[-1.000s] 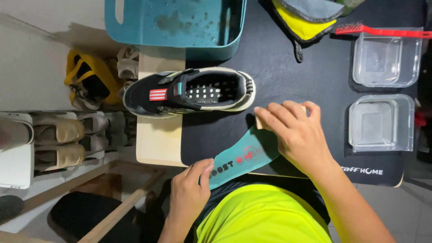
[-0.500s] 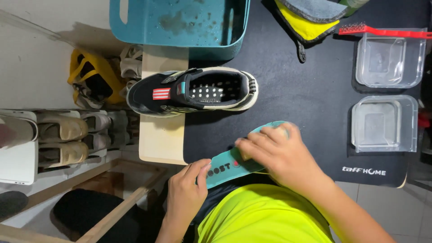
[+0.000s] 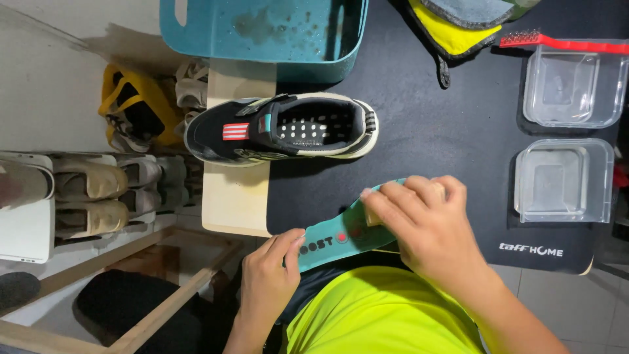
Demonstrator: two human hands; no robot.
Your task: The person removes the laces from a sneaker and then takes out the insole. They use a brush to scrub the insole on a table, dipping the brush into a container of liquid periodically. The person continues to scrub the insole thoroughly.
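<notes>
Two hands work one teal insole (image 3: 341, 235) at the near edge of the black mat (image 3: 445, 131) that covers the surface. The left hand (image 3: 268, 275) pinches the insole's near end between thumb and fingers, anchoring it. The right hand (image 3: 426, 226) lies on top of the insole's far part, fingers curled down; a small tan object shows under them, but its kind cannot be told.

Change over the last second: the right hand has travelled along the insole toward the left hand, from a position past the insole's far tip to one covering its middle. The left-hand grasp has held its place. This reads as a rubbing stroke along the insole, with work on it under way.

The black sneaker (image 3: 282, 128) lies apart from both hands, farther up the mat, its opening showing no insole. Two clear plastic containers (image 3: 563, 180) stand to the right, and a teal basin (image 3: 262, 29) sits beyond the sneaker.
</notes>
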